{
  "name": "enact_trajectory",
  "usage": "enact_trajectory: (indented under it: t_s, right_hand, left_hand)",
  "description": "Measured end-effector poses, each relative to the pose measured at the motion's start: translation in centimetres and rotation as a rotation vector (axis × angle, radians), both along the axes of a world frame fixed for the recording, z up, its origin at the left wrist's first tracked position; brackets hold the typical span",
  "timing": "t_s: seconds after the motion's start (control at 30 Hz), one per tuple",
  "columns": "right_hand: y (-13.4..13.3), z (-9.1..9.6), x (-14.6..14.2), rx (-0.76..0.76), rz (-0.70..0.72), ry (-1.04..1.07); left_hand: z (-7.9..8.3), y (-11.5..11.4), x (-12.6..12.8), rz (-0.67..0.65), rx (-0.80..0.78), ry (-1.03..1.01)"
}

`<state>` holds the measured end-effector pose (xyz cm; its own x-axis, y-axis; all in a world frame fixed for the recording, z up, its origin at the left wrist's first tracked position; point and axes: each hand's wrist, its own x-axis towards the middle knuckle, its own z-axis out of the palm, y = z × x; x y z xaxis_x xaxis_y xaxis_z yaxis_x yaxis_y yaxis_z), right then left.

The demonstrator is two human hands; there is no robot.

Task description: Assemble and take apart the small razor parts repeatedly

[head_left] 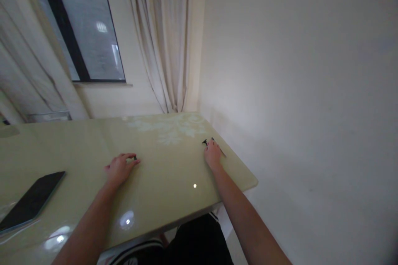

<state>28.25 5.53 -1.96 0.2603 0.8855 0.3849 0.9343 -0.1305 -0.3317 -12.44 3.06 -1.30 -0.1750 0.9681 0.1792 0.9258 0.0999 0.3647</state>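
Observation:
My left hand (pixel 120 168) rests over the table at centre left, thumb and forefinger pinched on a small dark piece (pixel 135 157), too small to name. Near the table's right edge, my right hand (pixel 212 154) lies low with its fingers curled together. A small black T-shaped piece (pixel 204 142) sticks out at the thumb side of that hand and seems to be between its fingertips. Just to the right of the fingers lies a thin stick-like tool (pixel 222 152) with a dark end, partly hidden by them.
The glossy pale table (pixel 168 169) has a rounded right corner beside a white wall (pixel 295 91). At the left lies a dark tablet (pixel 32 201) with a white cable (pixel 20 230) by it. Curtains (pixel 164 41) and a window (pixel 90 20) stand behind.

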Motion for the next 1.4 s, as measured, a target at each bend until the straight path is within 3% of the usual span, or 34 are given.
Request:
enact_trajectory:
  t_s: [0.17,0.33,0.57,0.8,0.9,1.0,1.23,1.3,1.4]
  right_hand:
    - [-0.2,0.4,-3.0,0.075,0.209,0.035]
    - [0.0,0.4,-10.2,0.119,0.41,0.124]
    - [-0.3,-0.1,-18.8,-0.058,0.416,0.246]
    - [-1.0,-0.3,-20.5,-0.086,0.443,0.249]
    - [-0.5,-0.2,-18.8,-0.081,0.526,0.297]
    - [0.5,0.3,-14.6,-0.038,0.502,0.331]
    - [1.0,1.8,0.7,0.121,0.089,0.005]
    - [0.4,1.4,3.6,0.16,0.001,-0.049]
    - [-0.3,0.4,5.7,0.17,-0.029,-0.015]
  left_hand:
    - [-0.1,0.4,1.3,-0.133,0.021,-0.006]
    - [-0.8,0.5,2.4,-0.233,0.051,-0.018]
    - [-1.7,0.7,1.8,-0.266,0.01,-0.131]
    - [-1.5,0.7,2.0,-0.231,-0.003,-0.129]
    - [-1.3,0.6,2.1,-0.215,-0.005,-0.114]
    - [-1.2,0.5,2.1,-0.221,-0.011,-0.112]
    - [-1.5,0.9,1.7,-0.255,-0.008,-0.128]
    - [-1.5,0.9,1.6,-0.248,-0.013,-0.117]
    - [-1.3,0.4,2.0,-0.232,0.06,-0.001]
